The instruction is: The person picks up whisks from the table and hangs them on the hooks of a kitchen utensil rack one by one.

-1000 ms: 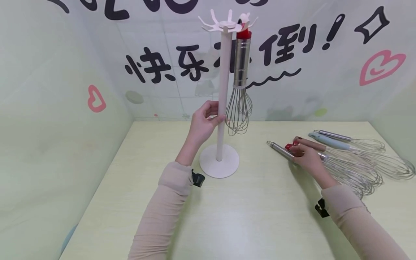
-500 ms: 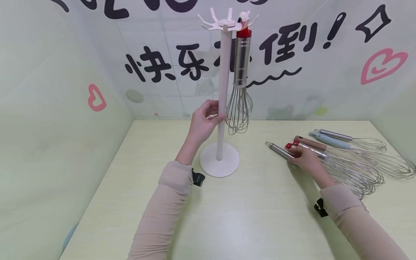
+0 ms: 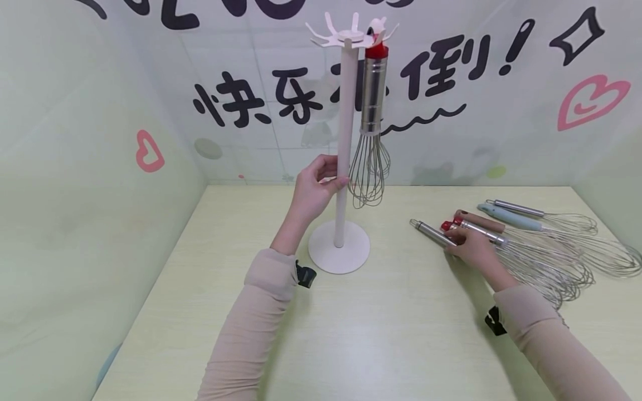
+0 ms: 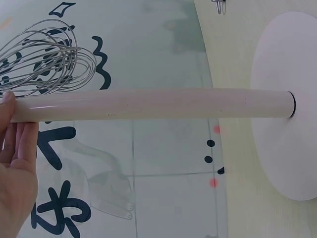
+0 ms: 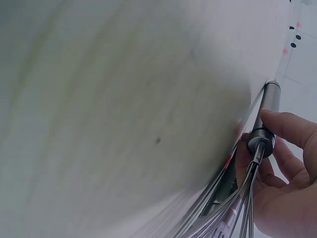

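Observation:
My left hand point(image 3: 313, 192) grips the upright pole point(image 3: 345, 117) of a white rack with curved hooks on top and a round base point(image 3: 331, 262). From a right-hand hook hangs a whisk point(image 3: 372, 97) with a steel handle and red cap, wires downward. On the right, my right hand point(image 3: 473, 249) pinches a steel-handled whisk point(image 3: 430, 231) by its handle, close over the table. The right wrist view shows the thumb and fingers around that handle point(image 5: 271, 99), near where the wires begin. In the left wrist view, the fingers wrap the pole point(image 4: 148, 104).
Beyond my right hand lie several more whisks: a red-capped steel one point(image 3: 484, 233), a brown-handled one point(image 3: 480, 220), a light blue one point(image 3: 509, 216) and a small steel one point(image 3: 516, 208). Their wires overlap at the right. A printed backdrop point(image 3: 241, 156) stands behind the table point(image 3: 381, 334).
My right hand and the whisk in it have shifted very slightly to the left, showing more of the red-capped whisk behind. My left hand stays on the pole.

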`<state>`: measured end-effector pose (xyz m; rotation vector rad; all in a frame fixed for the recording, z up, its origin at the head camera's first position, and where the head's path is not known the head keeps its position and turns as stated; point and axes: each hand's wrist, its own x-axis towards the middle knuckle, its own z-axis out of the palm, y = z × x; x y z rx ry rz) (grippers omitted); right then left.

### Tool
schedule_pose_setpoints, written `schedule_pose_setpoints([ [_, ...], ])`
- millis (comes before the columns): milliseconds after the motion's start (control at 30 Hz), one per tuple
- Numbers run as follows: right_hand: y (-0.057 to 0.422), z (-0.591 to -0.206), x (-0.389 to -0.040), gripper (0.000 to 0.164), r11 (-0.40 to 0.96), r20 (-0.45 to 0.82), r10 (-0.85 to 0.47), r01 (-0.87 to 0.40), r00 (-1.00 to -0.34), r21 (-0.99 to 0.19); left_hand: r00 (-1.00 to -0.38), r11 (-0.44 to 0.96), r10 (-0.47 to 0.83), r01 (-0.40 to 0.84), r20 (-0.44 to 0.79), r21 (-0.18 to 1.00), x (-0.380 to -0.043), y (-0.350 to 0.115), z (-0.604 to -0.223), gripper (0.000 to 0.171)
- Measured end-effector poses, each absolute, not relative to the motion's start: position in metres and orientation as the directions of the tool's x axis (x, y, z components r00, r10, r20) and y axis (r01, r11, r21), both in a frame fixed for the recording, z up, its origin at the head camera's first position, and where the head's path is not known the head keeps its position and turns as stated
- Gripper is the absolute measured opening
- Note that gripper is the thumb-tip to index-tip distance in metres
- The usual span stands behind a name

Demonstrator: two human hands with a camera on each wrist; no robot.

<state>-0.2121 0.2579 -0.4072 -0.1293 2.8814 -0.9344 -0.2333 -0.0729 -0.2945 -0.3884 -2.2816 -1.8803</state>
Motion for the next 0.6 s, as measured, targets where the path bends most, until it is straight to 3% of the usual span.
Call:
schedule_pose_setpoints([
  [600,0.252,-0.397,-0.211,0.043,0.790,-0.081,-0.135,-0.058,-0.988,-0.610,-0.951,0.166,0.100,0.307,0.294,0.937,-0.232,-0.074,-0.294,0.036],
])
